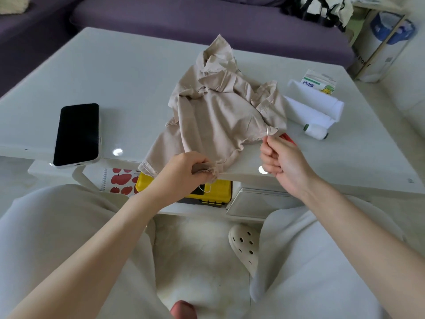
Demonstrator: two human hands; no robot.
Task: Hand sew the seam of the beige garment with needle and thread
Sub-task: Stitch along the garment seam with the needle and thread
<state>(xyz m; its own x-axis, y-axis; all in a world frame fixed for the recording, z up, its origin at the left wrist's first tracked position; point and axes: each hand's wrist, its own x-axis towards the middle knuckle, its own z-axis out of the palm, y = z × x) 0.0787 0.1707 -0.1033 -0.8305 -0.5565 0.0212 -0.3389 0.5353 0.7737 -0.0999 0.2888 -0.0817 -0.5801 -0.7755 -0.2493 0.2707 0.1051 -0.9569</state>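
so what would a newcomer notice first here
The crumpled beige garment lies in the middle of the table, its near edge gripped by the left hand. The right hand pinches a needle at its right edge. A black phone lies left, a white spool right.

One wide-angle camera rode on the person's head, facing forward and down. It sat close over the lap, with the left hand and right hand near mid-frame, the white counter just beyond them, and a purple sofa along the top edge. Straight edges bowed toward the frame's borders.
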